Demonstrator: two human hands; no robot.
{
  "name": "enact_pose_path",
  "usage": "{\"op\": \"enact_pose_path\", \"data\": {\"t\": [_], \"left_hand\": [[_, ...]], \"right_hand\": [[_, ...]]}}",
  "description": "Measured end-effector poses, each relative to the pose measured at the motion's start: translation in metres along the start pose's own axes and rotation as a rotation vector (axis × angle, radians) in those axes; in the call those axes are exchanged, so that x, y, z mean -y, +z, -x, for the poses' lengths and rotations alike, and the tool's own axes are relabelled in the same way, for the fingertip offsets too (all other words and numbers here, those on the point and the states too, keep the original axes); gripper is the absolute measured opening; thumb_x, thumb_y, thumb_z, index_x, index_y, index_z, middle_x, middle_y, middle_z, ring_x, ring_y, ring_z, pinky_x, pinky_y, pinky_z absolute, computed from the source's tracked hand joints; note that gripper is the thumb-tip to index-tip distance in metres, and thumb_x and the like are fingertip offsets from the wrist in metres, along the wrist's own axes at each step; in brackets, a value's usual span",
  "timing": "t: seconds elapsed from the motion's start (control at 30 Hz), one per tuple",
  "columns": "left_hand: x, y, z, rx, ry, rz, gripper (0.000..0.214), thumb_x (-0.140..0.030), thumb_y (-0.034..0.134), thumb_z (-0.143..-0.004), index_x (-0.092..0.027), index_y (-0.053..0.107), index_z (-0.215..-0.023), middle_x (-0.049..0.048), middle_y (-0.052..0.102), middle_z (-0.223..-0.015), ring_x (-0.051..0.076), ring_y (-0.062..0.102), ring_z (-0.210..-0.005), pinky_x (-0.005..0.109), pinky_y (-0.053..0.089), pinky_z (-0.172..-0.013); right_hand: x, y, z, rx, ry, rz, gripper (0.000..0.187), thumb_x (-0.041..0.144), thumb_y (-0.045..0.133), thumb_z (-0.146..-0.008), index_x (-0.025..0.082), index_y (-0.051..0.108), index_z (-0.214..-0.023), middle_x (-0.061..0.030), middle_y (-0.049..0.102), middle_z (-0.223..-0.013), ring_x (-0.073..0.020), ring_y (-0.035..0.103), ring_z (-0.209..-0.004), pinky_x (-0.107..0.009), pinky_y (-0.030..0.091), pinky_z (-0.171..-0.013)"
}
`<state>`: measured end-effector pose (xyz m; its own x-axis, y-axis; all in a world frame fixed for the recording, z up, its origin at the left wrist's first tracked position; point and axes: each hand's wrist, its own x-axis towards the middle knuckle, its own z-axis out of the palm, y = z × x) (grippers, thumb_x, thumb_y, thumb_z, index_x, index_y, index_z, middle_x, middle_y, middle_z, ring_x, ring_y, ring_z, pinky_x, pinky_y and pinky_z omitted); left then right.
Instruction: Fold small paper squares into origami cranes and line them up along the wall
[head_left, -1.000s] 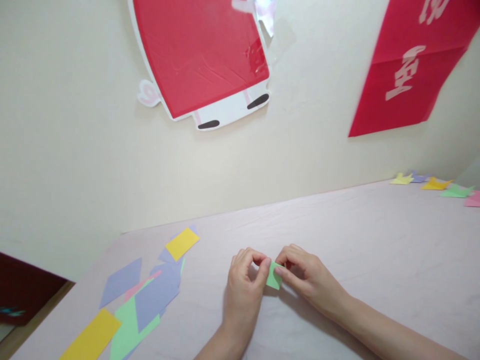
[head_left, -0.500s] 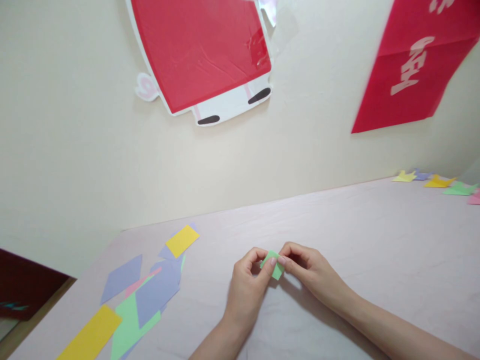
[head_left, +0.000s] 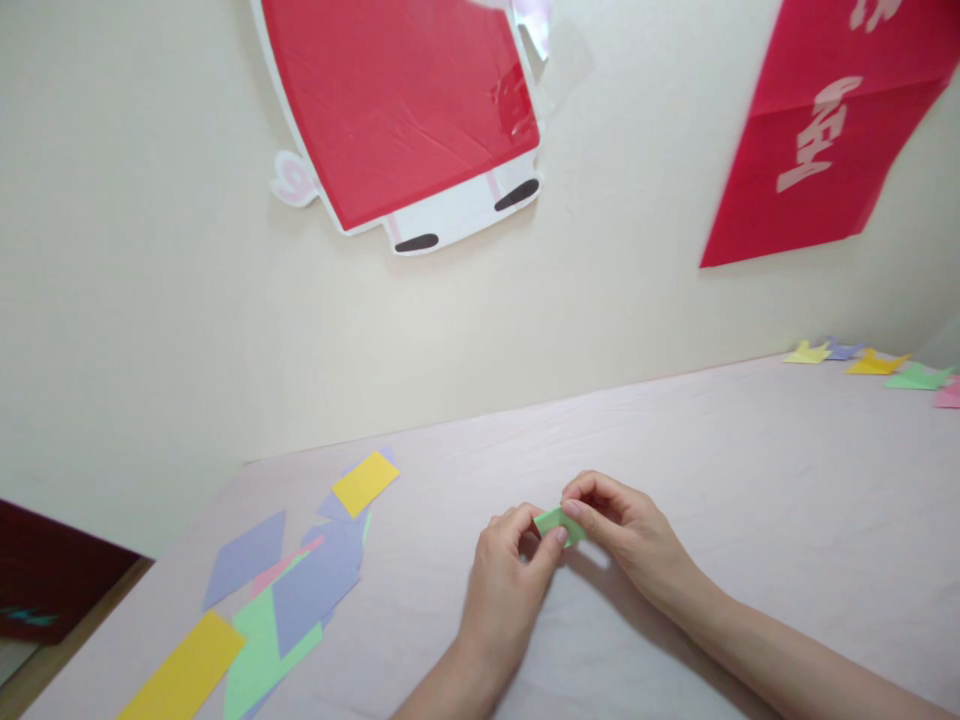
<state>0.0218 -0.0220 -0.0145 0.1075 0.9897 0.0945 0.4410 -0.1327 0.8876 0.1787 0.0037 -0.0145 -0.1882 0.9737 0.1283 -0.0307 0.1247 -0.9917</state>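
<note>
A small folded green paper point(head_left: 559, 523) is pinched between the fingertips of both my hands, just above the pale pink table point(head_left: 750, 480). My left hand point(head_left: 506, 585) grips its left end with thumb and forefinger. My right hand point(head_left: 626, 530) grips its right end, fingers curled over it. The paper looks narrow and edge-on from here.
Loose paper slips lie at the left: a yellow slip point(head_left: 365, 482), purple sheets point(head_left: 315, 585), a green sheet point(head_left: 259, 665), another yellow slip point(head_left: 184, 675). Several folded coloured paper shapes point(head_left: 874, 365) sit at the far right by the wall. Red posters hang on the wall.
Both hands rose slightly and shifted right with the green paper. The paper turned from a flat rectangle to a narrower, edge-on fold between my fingertips.
</note>
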Motion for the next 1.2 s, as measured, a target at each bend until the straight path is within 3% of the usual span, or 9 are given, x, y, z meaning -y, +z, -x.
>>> {"op": "enact_pose_path", "data": {"t": [0.23, 0.43, 0.63, 0.93, 1.1, 1.2], "left_hand": [[0.005, 0.002, 0.000, -0.005, -0.044, 0.212, 0.018, -0.031, 0.058, -0.089, -0.020, 0.058, -0.075, -0.0020, 0.061, -0.069, 0.016, 0.056, -0.068, 0.024, 0.042, -0.065], [0.000, 0.002, 0.003, -0.046, 0.068, -0.094, 0.019, -0.026, 0.058, -0.088, -0.020, 0.058, -0.070, -0.0004, 0.060, -0.073, 0.018, 0.054, -0.075, 0.027, 0.039, -0.070], [-0.001, 0.001, 0.005, -0.020, 0.196, -0.241, 0.023, -0.027, 0.056, -0.092, -0.021, 0.055, -0.070, -0.0006, 0.060, -0.072, 0.018, 0.052, -0.074, 0.029, 0.036, -0.071], [-0.005, 0.001, 0.004, 0.027, 0.014, -0.023, 0.028, -0.036, 0.054, -0.093, -0.021, 0.060, -0.070, -0.0023, 0.059, -0.061, 0.017, 0.054, -0.069, 0.027, 0.037, -0.070], [0.004, -0.002, 0.004, -0.009, -0.063, 0.200, 0.029, -0.041, 0.054, -0.091, -0.019, 0.058, -0.073, -0.0033, 0.054, -0.063, 0.013, 0.049, -0.058, 0.022, 0.037, -0.057], [0.008, -0.004, 0.001, -0.039, -0.083, 0.243, 0.030, -0.041, 0.055, -0.089, -0.018, 0.054, -0.070, -0.0044, 0.050, -0.061, 0.011, 0.046, -0.055, 0.021, 0.035, -0.054]], "right_hand": [[-0.001, 0.001, 0.001, -0.049, -0.027, -0.008, 0.028, 0.046, 0.064, -0.081, 0.019, 0.060, -0.075, 0.0004, 0.057, -0.071, -0.0153, 0.054, -0.068, -0.026, 0.046, -0.063], [-0.002, 0.002, 0.001, 0.078, -0.040, 0.102, 0.023, 0.041, 0.065, -0.083, 0.018, 0.064, -0.080, 0.0007, 0.058, -0.072, -0.0141, 0.051, -0.066, -0.025, 0.042, -0.062], [-0.001, -0.001, 0.000, 0.056, 0.005, 0.028, 0.027, 0.042, 0.068, -0.079, 0.018, 0.062, -0.071, 0.0020, 0.054, -0.066, -0.0136, 0.049, -0.063, -0.025, 0.040, -0.060], [-0.001, 0.001, -0.001, -0.024, 0.002, -0.036, 0.027, 0.042, 0.067, -0.081, 0.018, 0.060, -0.071, 0.0018, 0.054, -0.067, -0.0137, 0.049, -0.065, -0.025, 0.042, -0.062], [-0.002, -0.001, -0.006, 0.052, 0.051, -0.057, 0.035, 0.052, 0.066, -0.079, 0.017, 0.061, -0.083, 0.0016, 0.055, -0.070, -0.0135, 0.051, -0.064, -0.025, 0.043, -0.061], [-0.002, -0.003, -0.007, 0.098, 0.076, 0.015, 0.041, 0.057, 0.061, -0.081, 0.017, 0.058, -0.072, 0.0029, 0.052, -0.061, -0.0126, 0.047, -0.058, -0.025, 0.041, -0.058]]}}
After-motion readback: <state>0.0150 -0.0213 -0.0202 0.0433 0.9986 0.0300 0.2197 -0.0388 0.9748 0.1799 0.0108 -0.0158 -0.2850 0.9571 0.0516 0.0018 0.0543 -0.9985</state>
